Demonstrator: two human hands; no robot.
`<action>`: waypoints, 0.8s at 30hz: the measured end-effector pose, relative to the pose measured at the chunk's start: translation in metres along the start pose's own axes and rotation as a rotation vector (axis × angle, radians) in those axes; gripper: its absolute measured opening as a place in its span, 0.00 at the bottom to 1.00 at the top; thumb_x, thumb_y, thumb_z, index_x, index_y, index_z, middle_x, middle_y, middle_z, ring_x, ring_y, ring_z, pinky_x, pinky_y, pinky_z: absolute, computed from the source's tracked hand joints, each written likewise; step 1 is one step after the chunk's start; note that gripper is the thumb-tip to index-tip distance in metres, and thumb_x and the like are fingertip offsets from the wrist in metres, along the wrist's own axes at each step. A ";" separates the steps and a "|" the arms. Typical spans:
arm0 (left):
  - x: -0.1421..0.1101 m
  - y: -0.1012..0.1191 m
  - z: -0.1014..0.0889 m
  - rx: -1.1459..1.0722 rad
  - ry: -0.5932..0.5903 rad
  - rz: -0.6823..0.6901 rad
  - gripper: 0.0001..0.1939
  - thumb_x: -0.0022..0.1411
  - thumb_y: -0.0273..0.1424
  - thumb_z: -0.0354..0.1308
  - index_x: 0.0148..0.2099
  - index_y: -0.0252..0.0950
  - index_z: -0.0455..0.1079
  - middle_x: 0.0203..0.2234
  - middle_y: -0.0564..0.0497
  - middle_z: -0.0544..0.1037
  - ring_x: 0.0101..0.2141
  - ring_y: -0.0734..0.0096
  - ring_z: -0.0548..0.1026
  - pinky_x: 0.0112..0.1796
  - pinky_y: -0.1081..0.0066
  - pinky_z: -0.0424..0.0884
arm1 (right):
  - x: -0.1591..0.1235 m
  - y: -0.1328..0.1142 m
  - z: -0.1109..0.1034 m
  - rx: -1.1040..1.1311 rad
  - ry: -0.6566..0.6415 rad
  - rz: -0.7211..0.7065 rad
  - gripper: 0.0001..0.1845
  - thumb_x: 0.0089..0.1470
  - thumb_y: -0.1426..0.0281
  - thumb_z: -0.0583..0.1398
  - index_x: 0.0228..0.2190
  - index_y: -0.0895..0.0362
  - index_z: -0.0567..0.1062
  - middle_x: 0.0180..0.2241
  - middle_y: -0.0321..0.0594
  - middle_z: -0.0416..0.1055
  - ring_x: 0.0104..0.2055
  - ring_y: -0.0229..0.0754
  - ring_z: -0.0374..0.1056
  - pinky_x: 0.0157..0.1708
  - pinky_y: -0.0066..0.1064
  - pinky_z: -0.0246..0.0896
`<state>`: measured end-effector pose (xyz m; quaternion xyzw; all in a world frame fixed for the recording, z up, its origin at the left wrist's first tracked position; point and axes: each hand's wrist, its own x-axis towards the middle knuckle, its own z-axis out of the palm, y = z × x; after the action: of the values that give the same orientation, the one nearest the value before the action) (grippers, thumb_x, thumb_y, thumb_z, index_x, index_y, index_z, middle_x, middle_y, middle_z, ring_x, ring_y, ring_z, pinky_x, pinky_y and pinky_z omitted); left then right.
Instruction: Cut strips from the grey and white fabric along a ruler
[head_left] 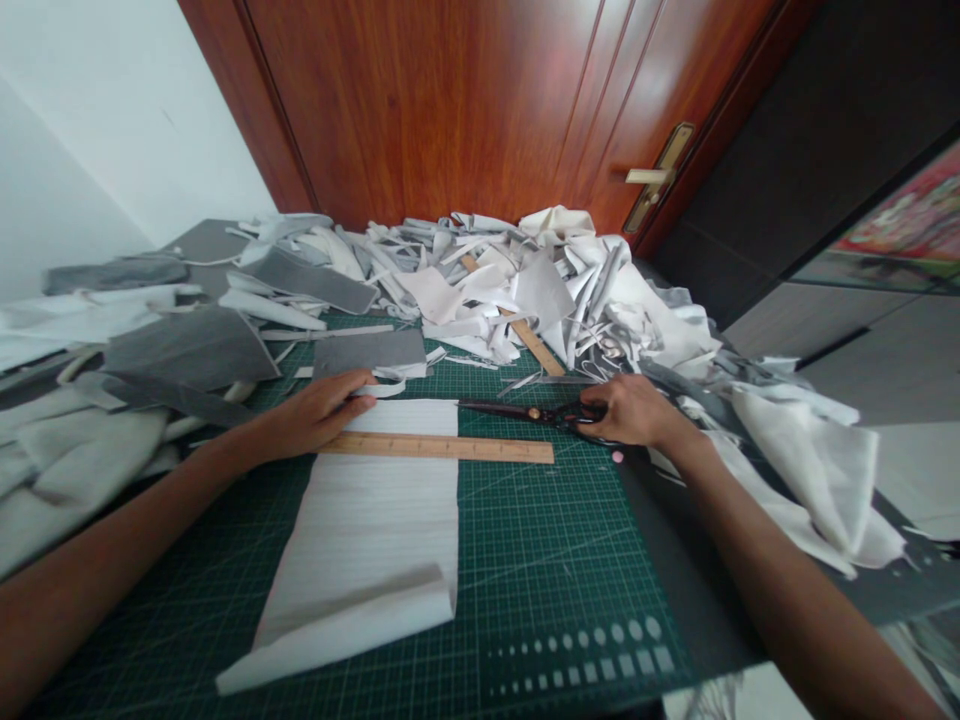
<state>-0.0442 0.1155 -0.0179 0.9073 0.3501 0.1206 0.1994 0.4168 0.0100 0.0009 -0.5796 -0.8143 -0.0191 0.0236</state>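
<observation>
Scraps (544, 285), perhaps fabric, heaped before door (450, 110), ruler (495, 449) across white sheet (382, 510)

Both arms are bare as far as I can see them, reaching inward from the near corners. The left forearm (150, 520) slants far and right, its wrist (270, 438) nearly straight. The left hand (341, 408) points right, with thumb (363, 403) and forefinger (352, 381) brought together in a pinch. Over on the right, the other forearm (787, 560) angles far and left. That right hand (630, 410) is curled into a grip, back upward, fingers (596, 395) bent toward the left. The two hands sit well apart.
</observation>
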 end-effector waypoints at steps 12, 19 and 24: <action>-0.001 0.004 -0.002 -0.007 -0.015 -0.025 0.15 0.77 0.41 0.43 0.46 0.36 0.64 0.39 0.47 0.74 0.42 0.60 0.73 0.48 0.65 0.68 | 0.000 -0.001 -0.003 -0.027 -0.006 0.000 0.18 0.58 0.56 0.63 0.21 0.53 0.75 0.22 0.39 0.75 0.25 0.42 0.65 0.29 0.35 0.44; -0.001 0.004 -0.002 -0.002 -0.017 -0.032 0.15 0.78 0.41 0.43 0.45 0.36 0.64 0.38 0.47 0.74 0.41 0.61 0.72 0.48 0.66 0.68 | 0.000 -0.002 -0.003 -0.023 -0.002 0.002 0.18 0.57 0.57 0.64 0.21 0.53 0.75 0.21 0.39 0.75 0.25 0.41 0.64 0.29 0.35 0.43; -0.001 0.005 -0.002 -0.003 -0.019 -0.031 0.16 0.78 0.42 0.43 0.45 0.36 0.64 0.38 0.47 0.74 0.41 0.60 0.73 0.47 0.65 0.68 | 0.000 -0.001 -0.002 -0.010 -0.019 0.001 0.17 0.57 0.58 0.64 0.21 0.53 0.76 0.21 0.38 0.74 0.25 0.41 0.64 0.30 0.34 0.44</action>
<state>-0.0430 0.1124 -0.0139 0.9025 0.3620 0.1097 0.2061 0.4158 0.0098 0.0029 -0.5801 -0.8142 -0.0178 0.0131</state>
